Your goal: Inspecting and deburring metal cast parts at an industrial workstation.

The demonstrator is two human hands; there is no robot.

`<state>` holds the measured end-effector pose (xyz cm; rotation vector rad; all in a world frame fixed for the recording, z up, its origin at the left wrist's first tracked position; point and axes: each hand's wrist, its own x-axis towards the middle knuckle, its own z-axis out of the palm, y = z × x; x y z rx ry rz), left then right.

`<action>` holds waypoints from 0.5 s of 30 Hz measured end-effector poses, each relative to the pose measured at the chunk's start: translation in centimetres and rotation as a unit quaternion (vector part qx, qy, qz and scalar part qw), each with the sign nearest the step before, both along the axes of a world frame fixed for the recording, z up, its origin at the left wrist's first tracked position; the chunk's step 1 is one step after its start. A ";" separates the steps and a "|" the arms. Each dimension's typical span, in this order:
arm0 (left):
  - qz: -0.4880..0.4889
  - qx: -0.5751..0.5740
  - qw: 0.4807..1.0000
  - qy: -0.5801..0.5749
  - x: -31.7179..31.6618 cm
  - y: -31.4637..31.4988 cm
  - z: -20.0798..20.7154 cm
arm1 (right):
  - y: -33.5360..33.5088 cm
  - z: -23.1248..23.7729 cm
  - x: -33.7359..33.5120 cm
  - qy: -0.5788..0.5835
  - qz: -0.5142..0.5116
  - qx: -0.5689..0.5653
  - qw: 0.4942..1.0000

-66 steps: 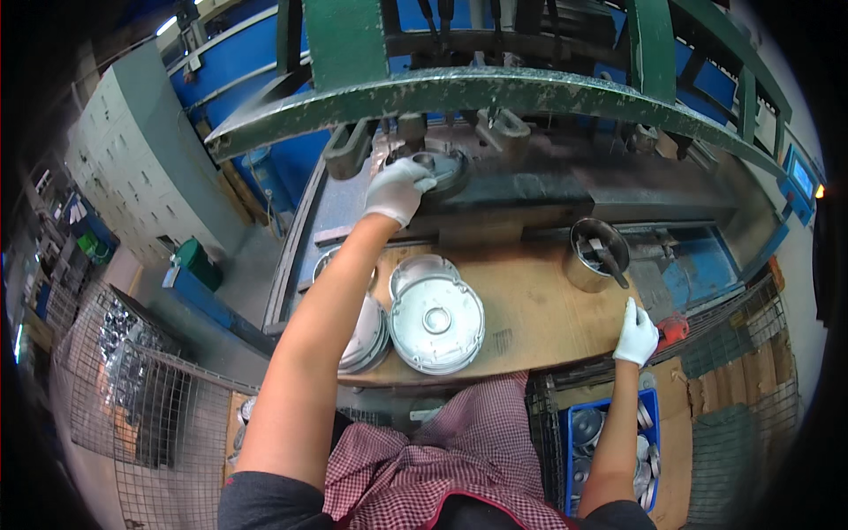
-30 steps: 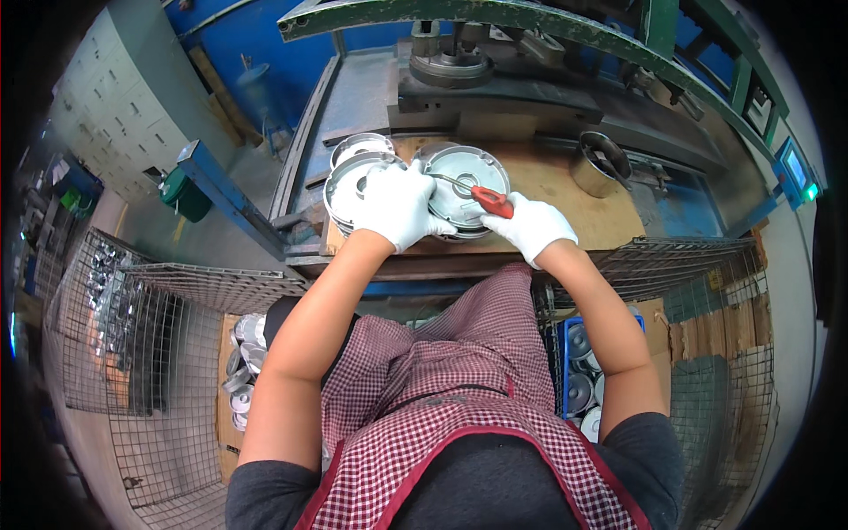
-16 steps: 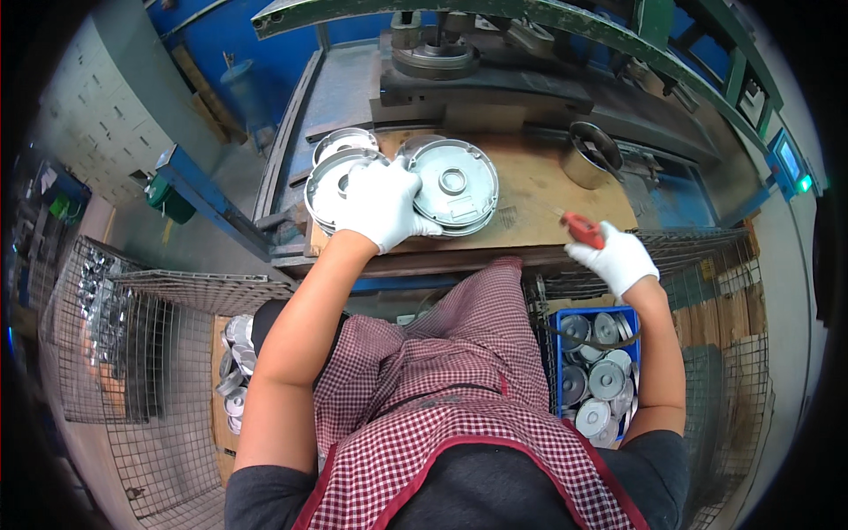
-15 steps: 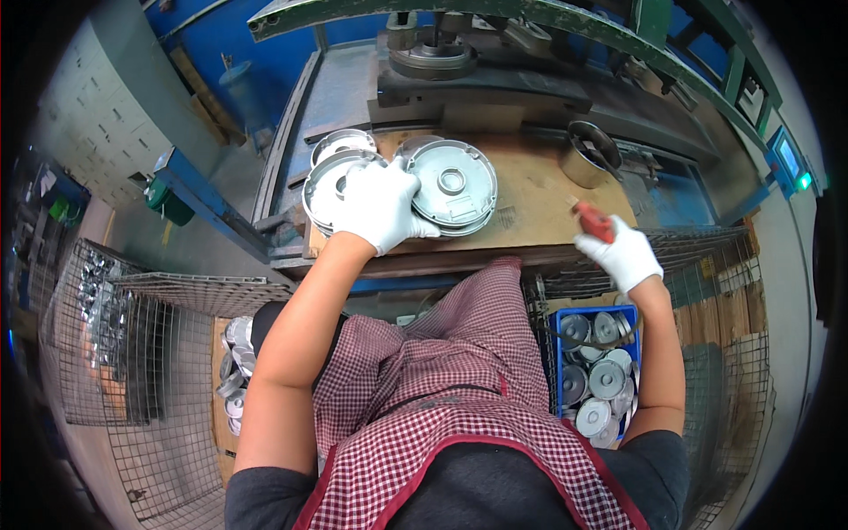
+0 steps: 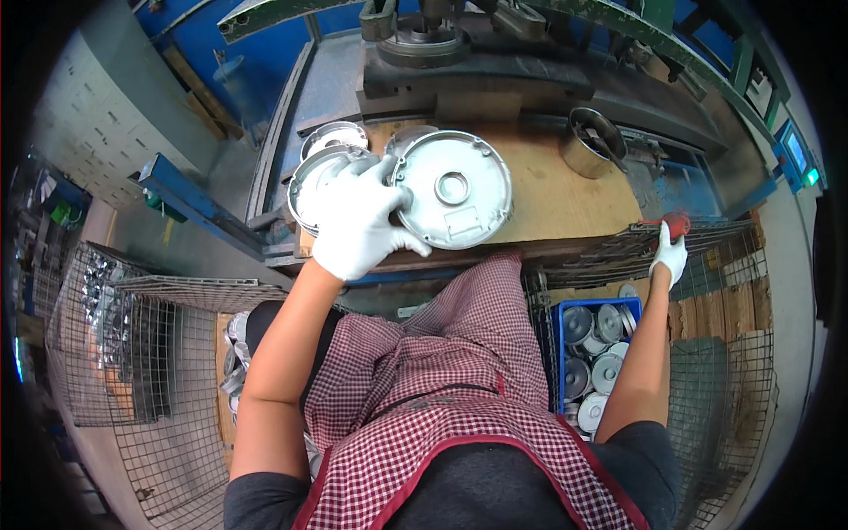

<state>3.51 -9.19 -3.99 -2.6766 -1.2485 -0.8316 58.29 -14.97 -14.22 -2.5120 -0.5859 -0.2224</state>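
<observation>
- "one red-handled tool (image 5: 677, 225) has moved right, to the wire mesh (image 5: 712, 236)."
- "and now?"
- "left grip (image 5: 358, 223) pinches one silvery cover (image 5: 455, 216) over the desk (image 5: 565, 208); right grip (image 5: 671, 260) touches the tool, closure unclear."

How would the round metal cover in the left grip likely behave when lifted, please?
The round metal cover is probably stiff, since its outline looks unbent. Its smooth face may be slippery against the gloved left grip. Its circular shape could let it roll if stood on edge.

disc (image 5: 477, 199) silver; handle (image 5: 677, 226) red; apron (image 5: 433, 349) maroon-white checked; cabinet (image 5: 97, 132) possibly grey-white
</observation>
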 end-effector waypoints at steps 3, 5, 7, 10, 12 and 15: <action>-0.021 -0.012 0.999 -0.041 0.1 -1.7 -0.1 | -1.7 -2.2 -2.1 -0.020 -0.045 0.072 0.996; -0.054 0.017 0.997 -0.048 -0.1 -2.6 0.2 | -2.6 -3.3 -5.2 0.030 0.079 0.283 0.955; -0.060 0.009 0.997 -0.045 -0.1 -3.2 0.6 | -2.8 -3.0 -8.9 0.128 0.150 0.339 0.920; -0.082 0.042 0.995 -0.049 0.1 -4.0 1.4 | -3.8 -0.7 -14.8 0.331 0.248 0.319 0.853; -0.092 0.041 0.994 -0.044 0.3 -4.4 1.9 | -4.3 1.6 -17.8 0.386 0.340 0.244 0.822; -0.100 0.085 0.991 -0.006 0.4 -5.0 2.5 | -4.9 4.3 -21.4 0.451 0.498 0.224 0.706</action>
